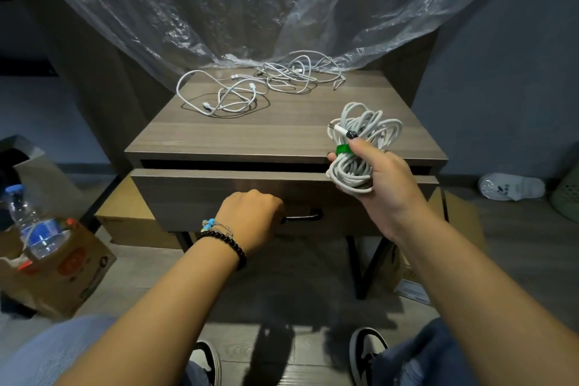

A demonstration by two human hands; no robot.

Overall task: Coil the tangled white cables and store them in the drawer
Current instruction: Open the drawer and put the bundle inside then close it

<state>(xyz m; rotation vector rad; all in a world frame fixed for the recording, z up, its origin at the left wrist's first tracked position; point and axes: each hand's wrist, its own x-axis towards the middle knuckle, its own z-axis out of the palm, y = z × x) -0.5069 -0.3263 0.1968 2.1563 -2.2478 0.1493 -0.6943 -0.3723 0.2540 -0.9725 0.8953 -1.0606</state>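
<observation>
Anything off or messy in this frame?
Two loose tangles of white cable lie uncoiled on the nightstand top, against the plastic sheet. The drawer is barely open. Otherwise fine: the right hand holds a coiled bundle, the left hand grips the handle.

The cables (238, 94) on my grey-brown wood-grain nightstand (250, 132) are white, like the coil (363, 147) with its green band (343, 150); my bracelets (224, 237) are black and turquoise beads, the drawer handle (305, 216) black, and the bottle (34, 223) label blue, I think.
</observation>
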